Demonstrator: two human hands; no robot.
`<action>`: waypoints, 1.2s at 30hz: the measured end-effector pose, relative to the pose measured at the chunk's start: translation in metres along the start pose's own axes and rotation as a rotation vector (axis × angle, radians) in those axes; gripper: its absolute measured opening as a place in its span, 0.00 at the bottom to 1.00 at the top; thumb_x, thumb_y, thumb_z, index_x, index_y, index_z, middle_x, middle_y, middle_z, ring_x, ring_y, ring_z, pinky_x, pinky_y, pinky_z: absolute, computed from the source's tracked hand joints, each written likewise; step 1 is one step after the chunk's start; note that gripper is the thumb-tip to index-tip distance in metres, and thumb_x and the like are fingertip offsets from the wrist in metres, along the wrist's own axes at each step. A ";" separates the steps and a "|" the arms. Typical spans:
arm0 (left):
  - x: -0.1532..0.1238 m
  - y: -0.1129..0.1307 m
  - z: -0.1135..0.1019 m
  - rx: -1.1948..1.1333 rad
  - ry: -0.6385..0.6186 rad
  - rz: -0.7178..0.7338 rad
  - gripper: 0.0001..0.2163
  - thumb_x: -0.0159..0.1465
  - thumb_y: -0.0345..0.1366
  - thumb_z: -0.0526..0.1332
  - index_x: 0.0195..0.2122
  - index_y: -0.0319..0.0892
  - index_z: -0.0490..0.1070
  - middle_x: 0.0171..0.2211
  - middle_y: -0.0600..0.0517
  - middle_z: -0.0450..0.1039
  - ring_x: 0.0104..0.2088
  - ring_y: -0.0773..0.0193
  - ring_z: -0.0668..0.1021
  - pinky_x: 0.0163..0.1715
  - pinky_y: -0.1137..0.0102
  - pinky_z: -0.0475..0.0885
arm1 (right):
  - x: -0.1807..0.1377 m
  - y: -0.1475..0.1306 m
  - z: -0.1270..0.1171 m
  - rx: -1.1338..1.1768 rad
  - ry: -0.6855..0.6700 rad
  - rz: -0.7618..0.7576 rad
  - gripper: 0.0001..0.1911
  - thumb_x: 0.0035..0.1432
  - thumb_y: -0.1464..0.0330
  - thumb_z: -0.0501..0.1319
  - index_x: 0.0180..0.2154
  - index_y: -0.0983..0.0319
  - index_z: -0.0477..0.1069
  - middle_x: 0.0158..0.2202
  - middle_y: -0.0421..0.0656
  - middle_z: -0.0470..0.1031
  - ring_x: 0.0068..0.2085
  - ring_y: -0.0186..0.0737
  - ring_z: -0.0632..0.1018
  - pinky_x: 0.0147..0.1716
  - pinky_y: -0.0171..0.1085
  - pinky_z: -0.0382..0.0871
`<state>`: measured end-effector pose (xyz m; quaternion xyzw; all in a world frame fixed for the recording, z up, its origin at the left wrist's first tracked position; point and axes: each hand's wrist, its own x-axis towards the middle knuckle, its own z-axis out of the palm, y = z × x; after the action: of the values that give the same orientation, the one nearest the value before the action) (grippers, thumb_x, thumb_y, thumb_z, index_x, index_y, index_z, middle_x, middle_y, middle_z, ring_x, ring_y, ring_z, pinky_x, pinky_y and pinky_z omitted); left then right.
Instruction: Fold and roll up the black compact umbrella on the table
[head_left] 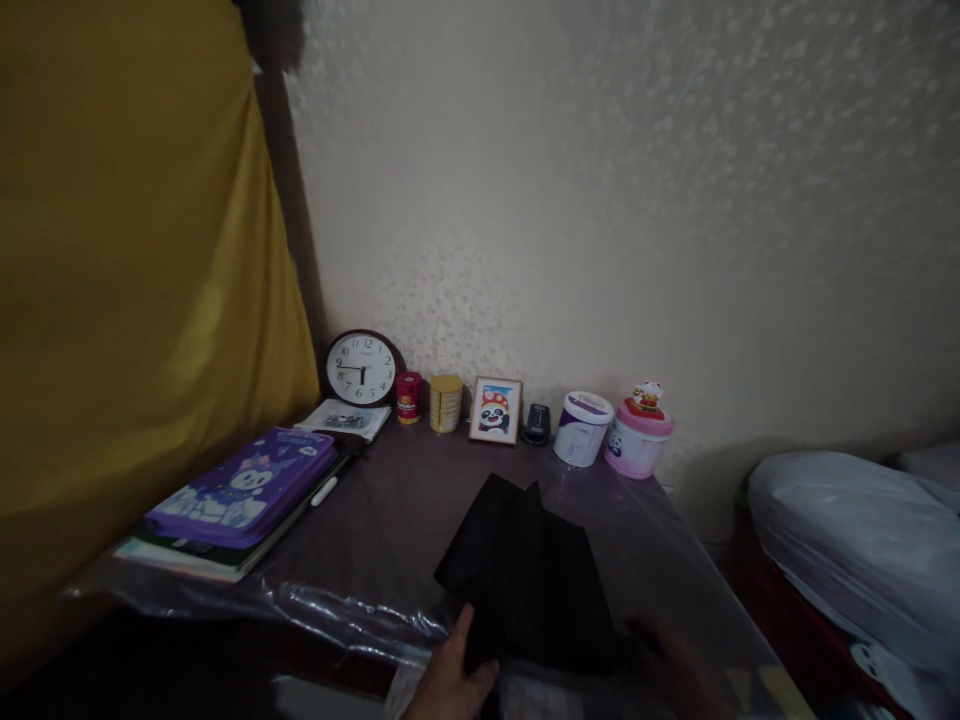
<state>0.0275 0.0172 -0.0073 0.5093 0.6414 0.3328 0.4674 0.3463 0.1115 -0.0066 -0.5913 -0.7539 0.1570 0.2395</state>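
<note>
Black folded cloth point(536, 580) sits nr front edge of plastic-covered table point(397, 510), prob for easy reach. L hand point(452, 672) pinches its near-left corner btwn thumb & fingers, prob to steady it; R hand point(670, 662) too blurry, can't tell grip tbh.

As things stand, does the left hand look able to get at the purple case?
Probably yes: the purple case lies with nothing over it, and nothing upright stands between it and the left hand. That hand would likely need to release the black cloth first.
</note>
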 end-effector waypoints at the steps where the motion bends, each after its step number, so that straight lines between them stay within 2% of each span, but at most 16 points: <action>1: 0.000 0.000 0.002 0.008 -0.021 0.038 0.32 0.57 0.29 0.54 0.62 0.36 0.45 0.57 0.48 0.62 0.57 0.68 0.65 0.53 0.78 0.60 | 0.004 -0.007 -0.004 -0.013 0.070 -0.021 0.17 0.49 0.62 0.51 0.35 0.58 0.75 0.38 0.46 0.78 0.40 0.47 0.78 0.40 0.43 0.71; 3: 0.001 -0.001 0.004 0.043 -0.044 0.079 0.32 0.56 0.29 0.54 0.62 0.35 0.44 0.57 0.47 0.63 0.56 0.67 0.66 0.54 0.77 0.60 | 0.016 -0.031 -0.013 -0.023 0.204 -0.108 0.16 0.51 0.61 0.51 0.36 0.59 0.74 0.39 0.48 0.78 0.41 0.47 0.78 0.41 0.45 0.71; 6: 0.000 0.000 0.005 0.117 -0.039 0.065 0.33 0.56 0.28 0.55 0.62 0.36 0.43 0.57 0.47 0.63 0.56 0.68 0.66 0.54 0.76 0.59 | 0.034 -0.083 -0.024 0.003 0.279 -0.276 0.14 0.56 0.61 0.52 0.39 0.58 0.72 0.40 0.46 0.77 0.42 0.45 0.77 0.44 0.44 0.71; 10: -0.004 0.006 0.004 0.278 -0.049 0.030 0.34 0.56 0.30 0.55 0.63 0.34 0.42 0.56 0.44 0.64 0.55 0.64 0.67 0.53 0.73 0.60 | 0.060 -0.152 -0.025 -0.019 0.192 -0.471 0.13 0.59 0.68 0.50 0.43 0.58 0.69 0.43 0.45 0.74 0.44 0.40 0.75 0.44 0.39 0.71; 14: -0.008 0.013 0.000 0.440 -0.059 0.005 0.33 0.56 0.31 0.55 0.62 0.33 0.43 0.54 0.41 0.66 0.55 0.60 0.68 0.53 0.71 0.61 | 0.089 -0.189 -0.015 -0.189 0.079 -0.640 0.17 0.57 0.76 0.49 0.45 0.59 0.70 0.44 0.45 0.73 0.45 0.40 0.74 0.46 0.40 0.69; 17: -0.011 0.016 -0.004 0.446 -0.043 0.034 0.34 0.55 0.30 0.55 0.62 0.34 0.44 0.54 0.42 0.67 0.54 0.61 0.69 0.52 0.73 0.61 | 0.110 -0.192 -0.006 -0.311 0.001 -0.683 0.20 0.56 0.78 0.49 0.47 0.60 0.69 0.49 0.47 0.70 0.47 0.39 0.73 0.47 0.38 0.68; 21: -0.012 0.020 -0.005 0.475 -0.060 0.070 0.35 0.54 0.29 0.55 0.63 0.38 0.43 0.54 0.46 0.67 0.54 0.63 0.68 0.51 0.75 0.61 | 0.130 -0.181 0.004 -0.415 -0.102 -0.631 0.20 0.55 0.79 0.49 0.48 0.62 0.68 0.54 0.48 0.66 0.48 0.39 0.73 0.45 0.34 0.67; 24: -0.013 0.020 -0.004 0.519 -0.043 0.055 0.35 0.54 0.30 0.55 0.63 0.42 0.41 0.55 0.47 0.65 0.52 0.63 0.70 0.50 0.75 0.62 | 0.138 -0.177 0.006 -0.439 -0.147 -0.608 0.14 0.57 0.77 0.50 0.41 0.61 0.70 0.51 0.46 0.69 0.45 0.36 0.74 0.43 0.32 0.66; 26: -0.013 0.020 -0.002 0.555 -0.039 0.016 0.36 0.55 0.30 0.54 0.63 0.40 0.39 0.54 0.45 0.66 0.50 0.62 0.73 0.48 0.73 0.64 | 0.142 -0.179 0.004 -0.454 -0.157 -0.590 0.12 0.60 0.75 0.49 0.38 0.62 0.69 0.46 0.44 0.71 0.42 0.35 0.75 0.41 0.31 0.66; 30: -0.014 0.023 0.003 0.603 -0.063 -0.027 0.36 0.56 0.30 0.53 0.63 0.36 0.34 0.56 0.42 0.63 0.49 0.59 0.73 0.46 0.71 0.66 | 0.149 -0.186 0.005 -0.517 -0.147 -0.500 0.12 0.63 0.71 0.46 0.40 0.61 0.67 0.40 0.43 0.72 0.40 0.36 0.74 0.37 0.31 0.64; 34: -0.013 0.029 0.007 0.684 -0.125 -0.063 0.34 0.57 0.27 0.48 0.63 0.39 0.34 0.61 0.40 0.54 0.47 0.57 0.75 0.43 0.67 0.68 | 0.154 -0.190 0.020 -0.566 -0.153 -0.449 0.12 0.63 0.71 0.46 0.38 0.60 0.68 0.39 0.44 0.72 0.36 0.36 0.75 0.32 0.32 0.64; 36: -0.012 0.030 0.008 0.695 -0.153 -0.080 0.34 0.56 0.26 0.48 0.63 0.37 0.34 0.61 0.38 0.54 0.46 0.55 0.75 0.42 0.64 0.69 | 0.153 -0.189 0.031 -0.588 -0.155 -0.441 0.12 0.63 0.71 0.47 0.37 0.61 0.69 0.39 0.45 0.72 0.34 0.36 0.76 0.31 0.32 0.64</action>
<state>0.0456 0.0129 0.0205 0.6357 0.6989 0.0374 0.3256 0.1465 0.2134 0.0932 -0.4447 -0.8919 -0.0772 0.0295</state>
